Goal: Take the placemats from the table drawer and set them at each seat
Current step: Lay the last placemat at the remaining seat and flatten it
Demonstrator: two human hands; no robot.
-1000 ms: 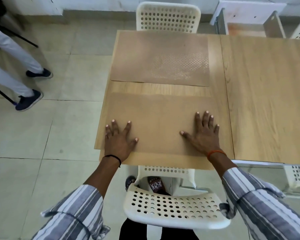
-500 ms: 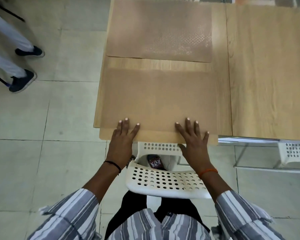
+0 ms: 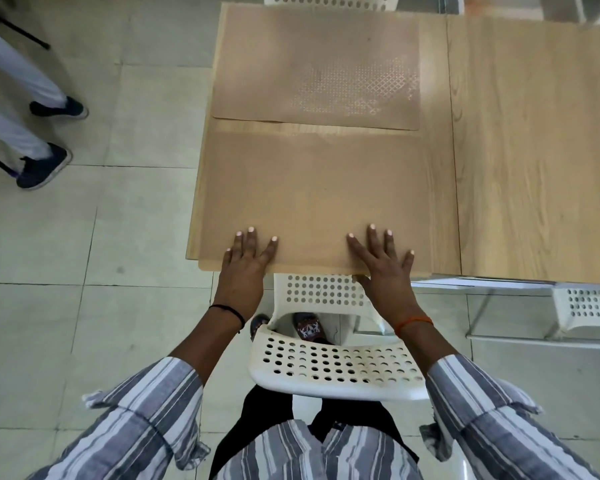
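Two tan placemats lie on the wooden table. The far placemat has a shiny dotted patch and sits in front of the far chair. The near placemat lies at my seat, its near edge at or slightly past the table's front edge. My left hand rests flat on the mat's near left part, fingers spread. My right hand lies flat on its near right part, thumb at the mat's edge. Neither hand grips anything.
A white perforated chair stands between me and the table. Another white chair is at the far side, and one more under the table at right. A person's legs and dark shoes stand on the tiled floor at left.
My hands slid back from the middle of the near placemat to its near edge. The camera tilted down, so the table sits higher in view.
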